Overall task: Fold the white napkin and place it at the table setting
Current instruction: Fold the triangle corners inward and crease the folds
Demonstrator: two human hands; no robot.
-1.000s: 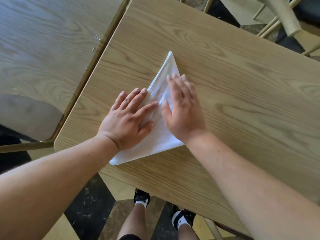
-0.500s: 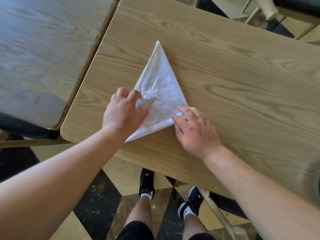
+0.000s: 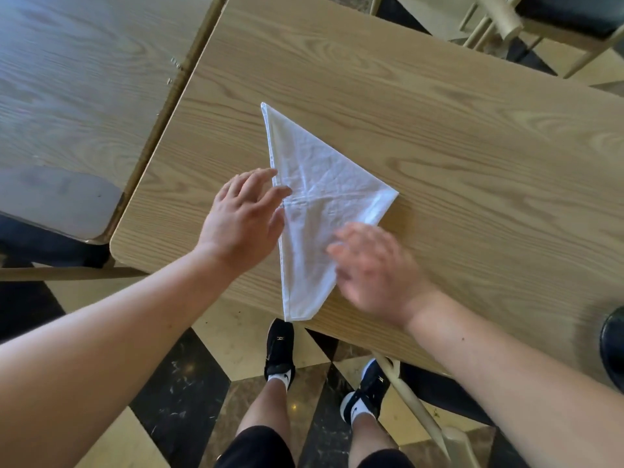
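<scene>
The white napkin (image 3: 315, 197) lies flat on the light wooden table (image 3: 456, 146), folded into a long triangle. One tip points to the far left, one to the right, and the nearest tip reaches the table's front edge. My left hand (image 3: 244, 219) hovers at the napkin's left edge with spread fingers, the fingertips at the hem. My right hand (image 3: 371, 268) is blurred, fingers apart, over the napkin's lower right edge. Neither hand grips the cloth.
A second wooden table (image 3: 84, 89) adjoins on the left, with a narrow gap between. Chair frames (image 3: 526, 32) stand at the far right. A dark round object (image 3: 613, 346) shows at the right border. My legs and shoes are below the front edge.
Both hands have let go of the napkin and opened. The napkin has turned and now lies further right, its near tip at the table's front edge.
</scene>
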